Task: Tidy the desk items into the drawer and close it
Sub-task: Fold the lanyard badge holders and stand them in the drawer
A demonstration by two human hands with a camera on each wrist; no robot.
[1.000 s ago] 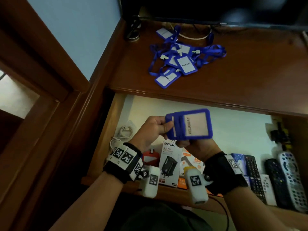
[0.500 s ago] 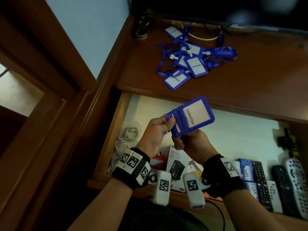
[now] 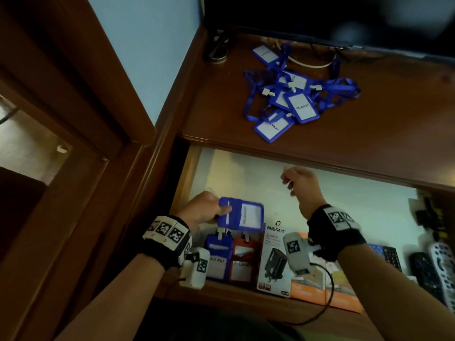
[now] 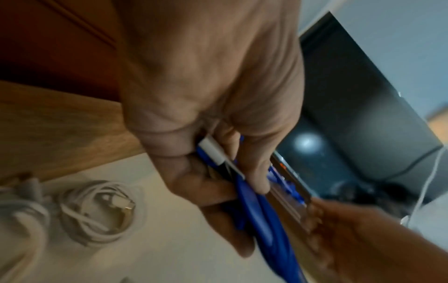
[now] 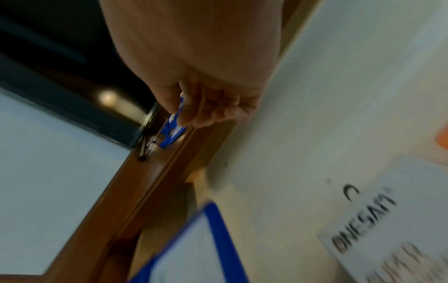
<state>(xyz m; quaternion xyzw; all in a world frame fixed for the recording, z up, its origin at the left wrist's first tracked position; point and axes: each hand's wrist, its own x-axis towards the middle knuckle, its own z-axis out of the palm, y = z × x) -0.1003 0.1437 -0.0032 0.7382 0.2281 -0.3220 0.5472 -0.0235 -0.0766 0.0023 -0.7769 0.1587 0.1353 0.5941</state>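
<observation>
A: Since half a second back, our right hand (image 3: pixel 299 187) has let go of the badges (image 3: pixel 240 214) and risen toward the tabletop (image 3: pixel 381 134); our left hand (image 3: pixel 203 210) has carried them lower, into the drawer (image 3: pixel 344 193).

B: Noted. Left hand state?

A: Fingers and thumb curled round the blue badges at one edge, holding them just above the badges already lying at the drawer front (image 3: pixel 219 257). Right hand holds nothing; fingers loosely curled, over the drawer, short of the tabletop edge.

B: Step in hand?

A: We judge: stowing this batch while reaching for the next. A pile of badges and lanyards (image 3: pixel 295 94) remains on the tabletop, well apart from both hands.

B: Next move?

A: Set the held badges down beside the charger box (image 3: pixel 273 257). The right hand must gather tangled lanyards whole, or straps may trail. Drawer stays open until then.
</observation>
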